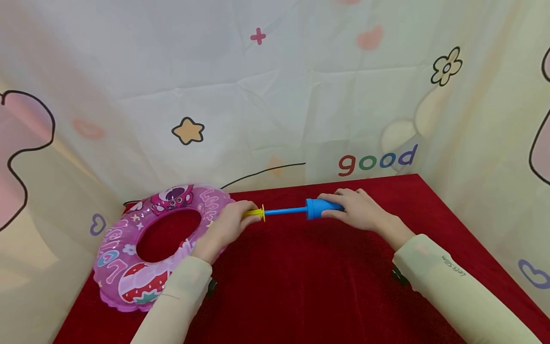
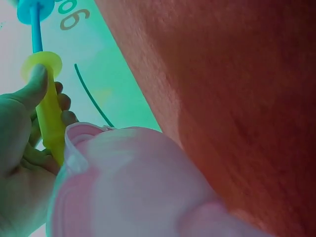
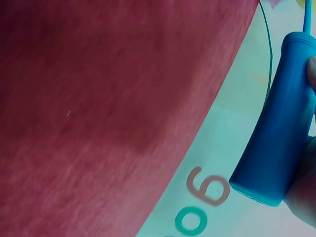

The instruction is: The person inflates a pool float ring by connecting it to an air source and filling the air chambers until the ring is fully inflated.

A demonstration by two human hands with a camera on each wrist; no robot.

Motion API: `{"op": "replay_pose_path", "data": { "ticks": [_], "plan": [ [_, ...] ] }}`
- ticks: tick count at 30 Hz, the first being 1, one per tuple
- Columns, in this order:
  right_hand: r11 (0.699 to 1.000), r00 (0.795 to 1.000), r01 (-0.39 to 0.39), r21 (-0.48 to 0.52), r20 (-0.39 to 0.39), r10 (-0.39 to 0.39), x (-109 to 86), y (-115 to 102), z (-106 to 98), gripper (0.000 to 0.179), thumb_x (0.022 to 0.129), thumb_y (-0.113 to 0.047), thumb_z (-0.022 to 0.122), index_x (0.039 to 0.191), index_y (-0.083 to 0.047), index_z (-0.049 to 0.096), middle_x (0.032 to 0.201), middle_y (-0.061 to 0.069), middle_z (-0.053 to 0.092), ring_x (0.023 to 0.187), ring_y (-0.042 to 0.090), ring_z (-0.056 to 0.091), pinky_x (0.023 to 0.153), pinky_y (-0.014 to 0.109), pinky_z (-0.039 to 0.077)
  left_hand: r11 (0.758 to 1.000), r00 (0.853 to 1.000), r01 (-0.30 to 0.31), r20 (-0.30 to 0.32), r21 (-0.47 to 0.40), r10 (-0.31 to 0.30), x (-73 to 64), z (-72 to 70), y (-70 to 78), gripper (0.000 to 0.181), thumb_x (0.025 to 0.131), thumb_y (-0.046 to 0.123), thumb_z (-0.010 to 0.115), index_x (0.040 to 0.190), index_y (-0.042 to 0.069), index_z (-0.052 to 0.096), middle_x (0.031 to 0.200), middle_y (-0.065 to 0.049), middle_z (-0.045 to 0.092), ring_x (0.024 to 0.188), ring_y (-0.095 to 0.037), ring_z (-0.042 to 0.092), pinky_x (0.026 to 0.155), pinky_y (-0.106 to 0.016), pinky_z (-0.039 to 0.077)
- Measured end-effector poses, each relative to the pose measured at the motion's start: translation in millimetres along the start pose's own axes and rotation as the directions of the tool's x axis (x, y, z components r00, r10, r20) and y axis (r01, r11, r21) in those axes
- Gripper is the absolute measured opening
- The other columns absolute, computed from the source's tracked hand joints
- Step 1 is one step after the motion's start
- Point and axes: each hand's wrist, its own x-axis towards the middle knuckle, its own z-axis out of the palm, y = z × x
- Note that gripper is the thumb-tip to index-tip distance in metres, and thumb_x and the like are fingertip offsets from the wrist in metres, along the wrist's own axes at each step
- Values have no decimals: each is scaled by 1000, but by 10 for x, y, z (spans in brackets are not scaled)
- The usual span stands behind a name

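A hand pump with a blue barrel [image 1: 317, 209] and a yellow handle [image 2: 49, 108] is held level between my two hands. My left hand [image 1: 229, 220] grips the yellow handle, thumb laid along it near the round flange. Around the blue barrel, my right hand [image 1: 356, 209] curls its fingers. The blue rod [image 1: 285, 210] shows drawn out between handle and barrel. In the right wrist view the barrel [image 3: 279, 123] slants down to its wide flat end. Beside and under my left forearm lies a pink inflated swim ring [image 1: 113, 239], printed with a bear and strawberries.
A red cloth [image 1: 301, 286] covers the table, which ends at a back edge against a pale printed curtain [image 1: 266, 105]. More curtain hangs at the left and right sides. The swim ring takes up the table's left part.
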Motion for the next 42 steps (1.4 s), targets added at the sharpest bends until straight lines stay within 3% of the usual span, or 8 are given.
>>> {"op": "replay_pose_path", "data": {
  "ticks": [6,17,25,33,42],
  "plan": [
    [999,999,20,-25,-29,-21,-49,18,-10,57,98,-45,68,146,-17,58,123,12,65,112,30,59,90,52,42,1000,1000,10,0,12,-10,-45,-21,19,14,97,15,73,108,7,69,96,0,67,84,-18,58,83,-37,53],
    [997,996,47,-62,-72,-52,112,-425,153,58,99,-46,65,148,-16,56,123,13,64,113,30,58,91,55,41,997,999,-42,-31,68,45,20,102,193,11,97,14,72,107,9,68,95,1,65,85,-17,59,83,-34,54],
    [994,996,60,-96,-57,-66,223,-644,154,59,100,-50,63,149,-18,56,123,12,64,113,28,58,91,53,42,999,1000,-17,-5,28,17,78,177,254,18,99,17,70,114,8,67,101,-1,66,89,-17,61,86,-33,55],
    [998,999,26,-51,-27,-27,91,-333,131,59,99,-49,65,150,-21,55,125,12,63,113,29,58,90,51,42,999,1000,-10,-19,49,11,63,132,144,15,96,19,74,106,9,70,96,-1,68,83,-17,59,81,-34,54],
    [999,1000,-5,-40,-26,4,-160,45,-5,57,99,-45,67,149,-19,56,128,15,63,116,33,58,93,56,40,999,1000,25,5,42,-26,-34,32,67,18,97,19,74,112,9,70,97,0,66,83,-18,57,81,-35,54]
  ]
}}
